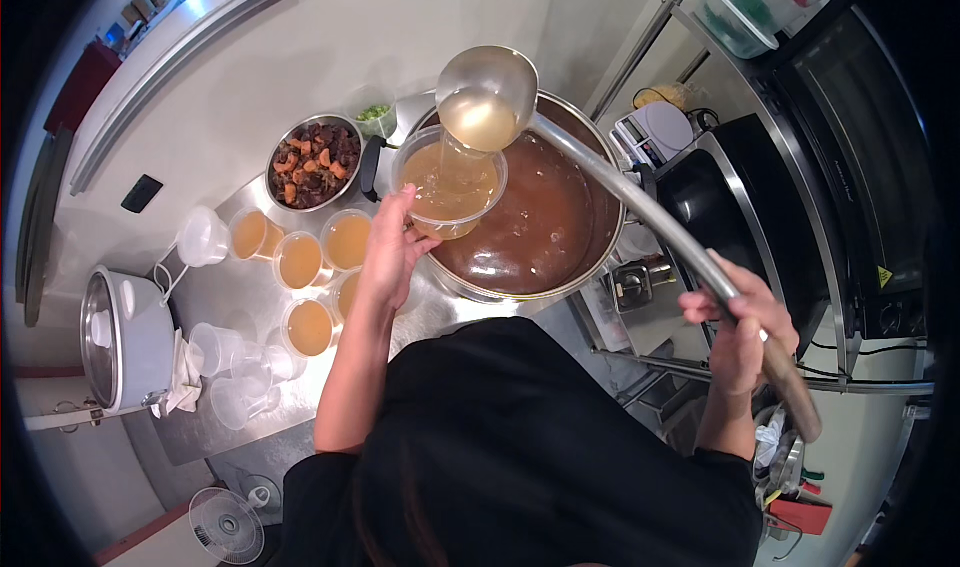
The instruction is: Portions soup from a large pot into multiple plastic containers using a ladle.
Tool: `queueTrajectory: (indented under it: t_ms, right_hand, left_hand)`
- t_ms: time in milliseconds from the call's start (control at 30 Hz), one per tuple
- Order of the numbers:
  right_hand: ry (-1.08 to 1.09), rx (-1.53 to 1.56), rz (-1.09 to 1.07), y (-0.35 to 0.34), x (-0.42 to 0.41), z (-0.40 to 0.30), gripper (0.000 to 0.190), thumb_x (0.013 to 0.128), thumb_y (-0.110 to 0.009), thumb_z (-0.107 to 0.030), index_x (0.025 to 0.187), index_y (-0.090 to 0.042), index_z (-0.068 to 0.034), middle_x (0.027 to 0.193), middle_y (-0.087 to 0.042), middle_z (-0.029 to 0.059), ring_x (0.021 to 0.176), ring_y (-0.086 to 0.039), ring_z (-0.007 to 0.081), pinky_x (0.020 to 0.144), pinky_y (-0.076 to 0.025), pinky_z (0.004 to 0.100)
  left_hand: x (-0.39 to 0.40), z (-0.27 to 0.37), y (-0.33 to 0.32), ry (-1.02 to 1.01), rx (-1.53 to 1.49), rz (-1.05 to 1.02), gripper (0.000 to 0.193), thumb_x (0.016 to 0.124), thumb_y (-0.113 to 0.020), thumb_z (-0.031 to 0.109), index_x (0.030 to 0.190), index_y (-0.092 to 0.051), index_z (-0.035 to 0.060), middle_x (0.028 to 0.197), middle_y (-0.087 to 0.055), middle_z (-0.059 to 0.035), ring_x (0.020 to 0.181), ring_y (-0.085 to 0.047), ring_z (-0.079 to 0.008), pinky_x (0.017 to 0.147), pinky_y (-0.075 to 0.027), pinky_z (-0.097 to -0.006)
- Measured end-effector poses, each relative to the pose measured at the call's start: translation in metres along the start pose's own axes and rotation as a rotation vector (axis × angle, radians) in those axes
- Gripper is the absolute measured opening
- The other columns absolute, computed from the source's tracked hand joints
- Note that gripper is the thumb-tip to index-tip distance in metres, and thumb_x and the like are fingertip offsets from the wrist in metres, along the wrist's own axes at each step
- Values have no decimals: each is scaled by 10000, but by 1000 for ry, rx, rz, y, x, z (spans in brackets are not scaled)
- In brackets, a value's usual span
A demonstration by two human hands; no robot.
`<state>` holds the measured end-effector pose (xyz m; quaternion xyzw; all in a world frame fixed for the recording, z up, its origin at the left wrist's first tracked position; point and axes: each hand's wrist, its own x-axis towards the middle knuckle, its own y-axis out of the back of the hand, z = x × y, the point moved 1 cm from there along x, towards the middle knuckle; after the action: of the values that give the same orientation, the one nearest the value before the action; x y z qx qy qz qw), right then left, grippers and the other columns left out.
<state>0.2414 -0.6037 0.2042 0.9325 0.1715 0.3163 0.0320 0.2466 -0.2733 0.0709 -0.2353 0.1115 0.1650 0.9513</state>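
My left hand (395,248) grips a clear plastic tub (450,184) from its left side, above a large steel stockpot. Brown broth (525,222) fills much of that stockpot (616,240). In my right hand (739,327) is the long handle of a big steel ladle (487,71). The ladle's bowl tilts over the tub, and pale liquid runs from it into the broth inside the tub. Several filled plastic cups (310,327) of orange-brown broth stand on the steel table (225,289), left of my left forearm; that arm partly hides one cup.
A steel pan (315,163) of dark meat and carrot chunks sits by a cup of chopped greens (375,116). Empty plastic cups (240,372) and a rice cooker (124,338) stand left. A kitchen scale (660,131) and black ovens (832,169) flank the right.
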Motion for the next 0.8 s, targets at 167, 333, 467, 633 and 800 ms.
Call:
queueTrajectory:
  t_ms: [167,333,467,633,800]
  right_hand:
    - [82,-137,-286,-6,-8,-21,150,928,-555,-113,1042,-582,-19,1178,-513,367,942,-654,355,763,-580,444]
    - [232,-320,-444,-1,-20,-21,66,857,-636,-28,892,-656,25,1079,-579,373,701,-695,268,583,-574,275]
    - [312,-412,-173,-16,-17,3,88,840,-619,7,906,-632,64,1129,-540,393,828,-694,326,711,-583,354]
    - [108,-507,-148,-21,-33,45,101,831,-590,31,909,-652,50,1116,-597,311,820,-700,282,742,-568,324]
    - [37,-577,-250,-40,-45,61,86,825,-607,15,885,-663,38,1024,-639,288,782,-707,261,686,-573,301]
  left_hand:
    - [0,3,-1,0,-10,-14,446,926,-506,437,1141,-469,48,1111,-544,-111,982,-563,-205,840,-441,-355]
    - [-4,3,4,1,-31,0,459,928,-504,430,1173,-465,44,1104,-546,-115,959,-562,-214,836,-444,-368]
    - [-8,1,12,-33,-77,-6,471,932,-510,413,1207,-439,37,1106,-556,-139,918,-590,-216,787,-506,-363]
    - [-20,2,33,-30,-119,-18,498,941,-498,385,1276,-430,23,1215,-529,-150,1021,-569,-251,876,-477,-413]
    - [-45,10,52,-32,-149,79,481,930,-528,364,1243,-453,7,1202,-536,-134,1050,-565,-246,888,-474,-399]
